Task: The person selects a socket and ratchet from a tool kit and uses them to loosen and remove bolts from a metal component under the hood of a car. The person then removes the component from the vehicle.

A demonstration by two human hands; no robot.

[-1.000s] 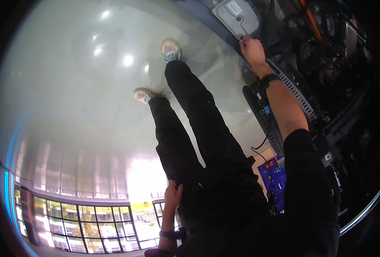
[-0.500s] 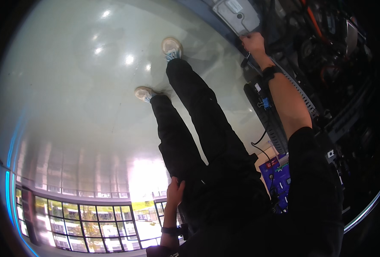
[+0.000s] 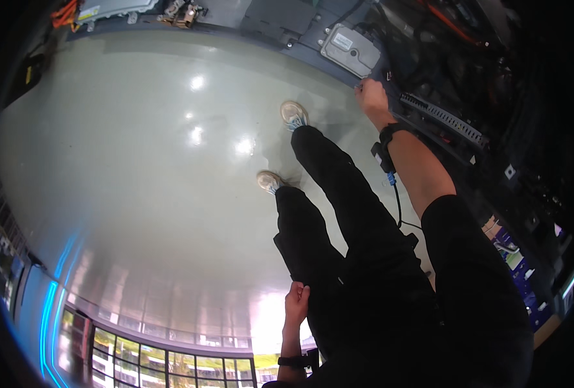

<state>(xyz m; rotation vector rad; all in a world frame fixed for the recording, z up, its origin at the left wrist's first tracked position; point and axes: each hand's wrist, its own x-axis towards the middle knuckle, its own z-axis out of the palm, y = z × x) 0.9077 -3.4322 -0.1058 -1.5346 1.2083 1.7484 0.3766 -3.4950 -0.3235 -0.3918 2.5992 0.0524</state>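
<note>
My right hand [image 3: 372, 102] is closed at the edge of an open vehicle bay, its fingertips just below the corner of a flat silver control unit [image 3: 351, 50]. Whatever lies between these fingers, if anything, is hidden. Beside the right wrist's black band hangs a small black box [image 3: 382, 157] with a blue plug and a thin black cable [image 3: 399, 200]. Low in the picture, my left hand [image 3: 296, 302] rests against my thigh with its fingers curled in and nothing visible in them. A black band with a module sits on that wrist.
A perforated metal strip [image 3: 443, 118] runs along the dark bay at right, with an orange cable [image 3: 452, 21] farther in. Another silver housing [image 3: 115, 6] stands at the far left. Purple panels [image 3: 526, 278] lie at lower right. Glossy pale floor [image 3: 144, 149] spreads leftward toward windows.
The view has swung, bringing more of the far structure and the whole control unit into sight. My right hand appears lower and slightly left in the picture, still closed. My left hand remains by my thigh.
</note>
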